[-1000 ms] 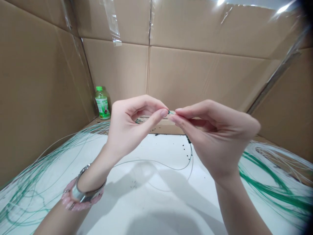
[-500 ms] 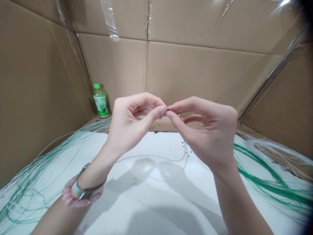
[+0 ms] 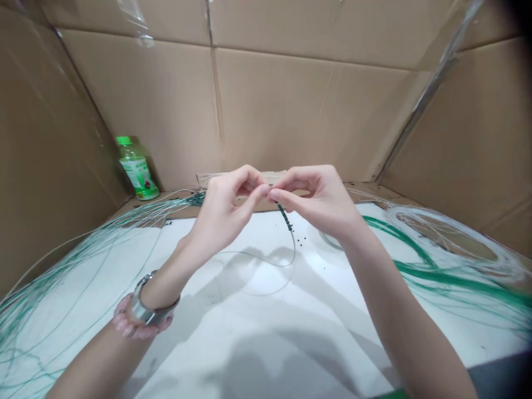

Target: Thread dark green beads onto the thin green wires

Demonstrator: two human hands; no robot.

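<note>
In front of the cardboard wall, my left hand (image 3: 224,213) and my right hand (image 3: 318,199) meet at their fingertips, both closed in a pinch. A strand of small dark beads (image 3: 285,216) hangs from beneath the right fingertips. From its lower end a thin wire (image 3: 293,249) curves down and left over the white board. The fingertips hide what lies between them, so what the left pinch holds does not show. Tiny black bits (image 3: 301,240) lie beside the strand.
A green-capped bottle (image 3: 138,172) stands in the left corner. Green and white wires (image 3: 78,255) spread across the left side. A green wire bundle (image 3: 453,276) and white wire coil (image 3: 490,238) lie at right. Cardboard walls (image 3: 291,111) surround the white board (image 3: 187,338).
The view has shifted, and the bottle and walls sit further left. My hands remain pinched together, the right wrist lower. The dark beaded strand now shows hanging below the fingers.
</note>
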